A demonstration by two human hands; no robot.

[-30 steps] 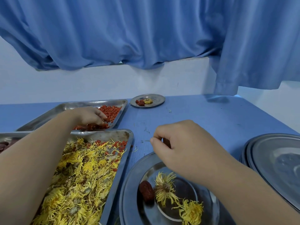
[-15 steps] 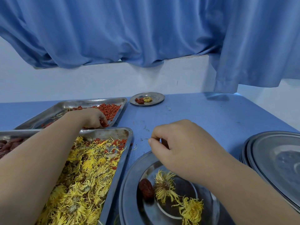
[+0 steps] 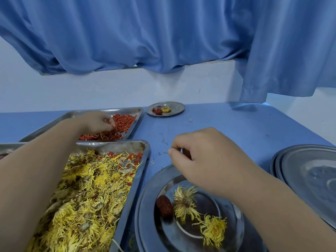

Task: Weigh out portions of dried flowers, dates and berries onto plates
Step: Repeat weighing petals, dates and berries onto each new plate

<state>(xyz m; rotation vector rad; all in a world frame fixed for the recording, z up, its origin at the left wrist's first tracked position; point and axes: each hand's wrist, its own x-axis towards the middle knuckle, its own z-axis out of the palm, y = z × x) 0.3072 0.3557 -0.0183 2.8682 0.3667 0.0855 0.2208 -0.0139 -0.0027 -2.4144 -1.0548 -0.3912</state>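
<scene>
— Blue curtain (image 3: 163,42) across the back, white wall (image 3: 91,91) under it, blue table (image 3: 236,128) in front. Two steel trays at left, one behind the other.
— Contents?
— Far tray (image 3: 76,113): red berries (image 3: 125,120), piled toward its right end. Near tray (image 3: 143,155): dried flowers (image 3: 87,197), yellow, heaped, with a few loose berries at the far right corner.
— Left hand?
— Left hand (image 3: 98,122) reaches over the near tray into the far one. Fingers bent down, tips among the berries. Cannot tell whether they have closed on any.
— Right hand?
— Right hand (image 3: 205,159) hangs over the far rim of the near plate (image 3: 147,206). Fingers curled, thumb tip against forefinger. Whether anything is pinched there, cannot tell.
— On that plate?
— One dark red date (image 3: 164,209) at left, first flower (image 3: 184,202) just beside it, second flower (image 3: 213,230) right of that, toward the plate's near side.
— Other plates?
— Small plate (image 3: 175,108) at the table's back, near the far tray's right corner: something dark red, a few berries, one flower head. Stack of plates (image 3: 309,171) at the right edge.
</scene>
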